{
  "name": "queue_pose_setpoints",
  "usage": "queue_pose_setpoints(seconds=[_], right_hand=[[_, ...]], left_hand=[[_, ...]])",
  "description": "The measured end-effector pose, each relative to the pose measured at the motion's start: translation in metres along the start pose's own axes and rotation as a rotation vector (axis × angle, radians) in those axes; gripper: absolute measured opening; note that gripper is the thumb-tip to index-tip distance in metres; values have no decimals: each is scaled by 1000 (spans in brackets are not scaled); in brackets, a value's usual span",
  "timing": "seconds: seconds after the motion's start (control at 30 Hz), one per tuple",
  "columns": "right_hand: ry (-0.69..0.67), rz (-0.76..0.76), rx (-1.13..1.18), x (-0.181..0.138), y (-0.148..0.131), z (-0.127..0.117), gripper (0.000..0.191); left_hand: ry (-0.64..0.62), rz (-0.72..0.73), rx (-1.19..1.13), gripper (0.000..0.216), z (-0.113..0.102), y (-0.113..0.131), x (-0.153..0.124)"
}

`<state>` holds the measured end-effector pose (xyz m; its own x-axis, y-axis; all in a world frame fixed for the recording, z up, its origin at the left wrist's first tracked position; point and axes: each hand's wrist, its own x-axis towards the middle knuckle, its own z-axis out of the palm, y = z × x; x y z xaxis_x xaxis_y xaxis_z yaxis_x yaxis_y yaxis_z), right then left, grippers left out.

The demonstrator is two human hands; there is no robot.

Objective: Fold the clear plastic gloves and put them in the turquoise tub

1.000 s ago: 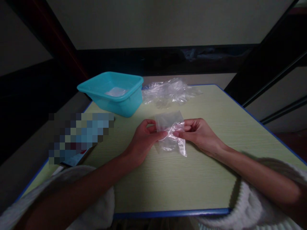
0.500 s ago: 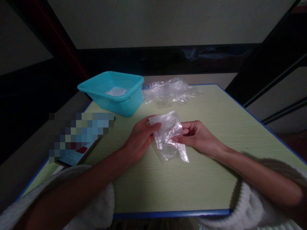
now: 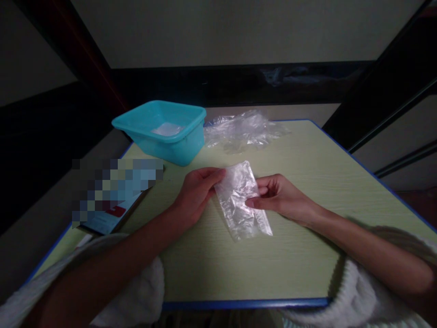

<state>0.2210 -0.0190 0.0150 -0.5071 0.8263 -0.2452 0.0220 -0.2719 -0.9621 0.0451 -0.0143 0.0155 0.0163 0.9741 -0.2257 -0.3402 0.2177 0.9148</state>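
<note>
A folded, crinkled clear plastic bag (image 3: 235,189) is held between both hands over the middle of the table. My left hand (image 3: 196,193) pinches its upper left corner, thumb on top. At its right edge, my right hand (image 3: 280,198) grips the plastic between thumb and fingers. The bag's lower end hangs free toward me, with a flap sticking out at the lower right. Behind the hands lies a loose heap of clear plastic bags (image 3: 247,130).
A turquoise plastic basket (image 3: 184,146) stands at the back left, with a whitish flat item (image 3: 168,129) inside. A phone or tablet (image 3: 102,223), partly blurred out, lies on the left. The pale table (image 3: 252,278) has a blue edge; a wall rises behind it.
The bag's lower part has straightened and flattened, reaching a little closer to me. My left thumb has shifted slightly left and up, to the bag's corner; my right hand barely moved.
</note>
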Motion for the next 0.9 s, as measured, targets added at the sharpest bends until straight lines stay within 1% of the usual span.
queue_pose_setpoints(seconds=[0.1, 0.27, 0.37, 0.43, 0.53, 0.67, 0.73, 0.83, 0.9], right_hand=[[-24, 10, 1, 0, 0, 0, 18], [-29, 12, 6, 0, 0, -1, 14], [-29, 8, 9, 1, 0, -1, 13], [-20, 11, 14, 1, 0, -1, 13], [14, 8, 28, 0, 0, 0, 17], [99, -33, 40, -1, 0, 1, 19], [141, -63, 37, 0, 0, 1, 23], [172, -93, 44, 0, 0, 0, 29], [174, -103, 46, 0, 1, -1, 30]], left_hand=[[20, 40, 63, 14, -3, -1, 2], [45, 176, 246, 27, -12, -6, 7], [65, 210, 314, 31, -14, -7, 8], [58, 186, 263, 33, -12, -5, 8], [6, 113, 84, 32, -6, -1, 7], [-84, -59, -36, 37, 1, 2, 5], [-150, -112, -38, 37, 1, 1, 3], [-246, -79, 34, 26, -2, -5, -1], [-285, -61, 95, 22, -3, -8, -5]])
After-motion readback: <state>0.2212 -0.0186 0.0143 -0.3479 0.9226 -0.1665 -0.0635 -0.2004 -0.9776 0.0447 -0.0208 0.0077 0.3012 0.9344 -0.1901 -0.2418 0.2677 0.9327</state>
